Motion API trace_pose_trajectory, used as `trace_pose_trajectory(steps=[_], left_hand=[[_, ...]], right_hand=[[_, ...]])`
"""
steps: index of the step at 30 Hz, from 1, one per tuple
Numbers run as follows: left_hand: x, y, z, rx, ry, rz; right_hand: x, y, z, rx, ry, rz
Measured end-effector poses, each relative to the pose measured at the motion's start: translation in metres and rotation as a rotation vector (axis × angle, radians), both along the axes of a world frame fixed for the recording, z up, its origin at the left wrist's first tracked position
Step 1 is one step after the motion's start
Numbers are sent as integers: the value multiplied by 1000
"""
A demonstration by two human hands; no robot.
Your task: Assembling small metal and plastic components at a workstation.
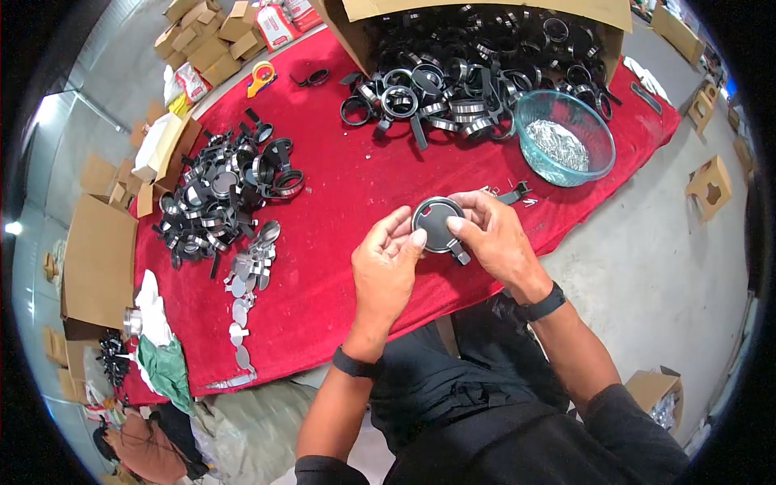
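Both my hands hold one round black part with a silvery rim and a short tab (436, 223) over the near side of the red table. My left hand (388, 260) grips its left edge, thumb on the rim and fingers curled behind. My right hand (499, 242) is closed on the right side, its thumb pressed on the black face. The tab points down toward me. Just beyond my right hand lies a loose black piece with a strap-like end (512, 194), with a few small silvery pins (530, 202) beside it.
A clear bowl of small metal pins (594, 171) stands at the right. An open cardboard box (493, 6) spills black-and-silver rings (465, 109) at the back. Another heap (218, 190) and a line of grey discs (240, 310) lie left. A person (149, 449) is at lower left.
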State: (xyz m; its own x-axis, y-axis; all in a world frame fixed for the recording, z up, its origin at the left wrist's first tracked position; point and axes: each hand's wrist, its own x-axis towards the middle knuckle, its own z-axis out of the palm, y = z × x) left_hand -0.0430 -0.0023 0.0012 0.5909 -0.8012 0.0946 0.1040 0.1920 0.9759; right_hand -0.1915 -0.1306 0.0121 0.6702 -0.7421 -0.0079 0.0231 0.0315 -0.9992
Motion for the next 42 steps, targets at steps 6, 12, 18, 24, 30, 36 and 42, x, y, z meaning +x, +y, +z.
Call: trace_pose_trajectory(steps=[6,12,18,24,30,36,42], left_hand=[[0,0,6,145,-59,-63],[-8,-6,11,213,-133,-33],[8,-3,3,85,309,-278],[17,-1,1,103,294,-272],[19,1,-3,121,220,-237],[13,4,5,129,156,-154],[7,7,8,187,-12,-114]], right_hand=[[-3,7,-2,-27,-46,16],[-5,5,-1,-14,-6,42],[-5,-2,-11,85,-168,98],[-1,-1,-8,115,-143,129],[5,7,-2,234,-150,155],[10,6,4,162,-74,140],[17,6,0,74,-12,107]])
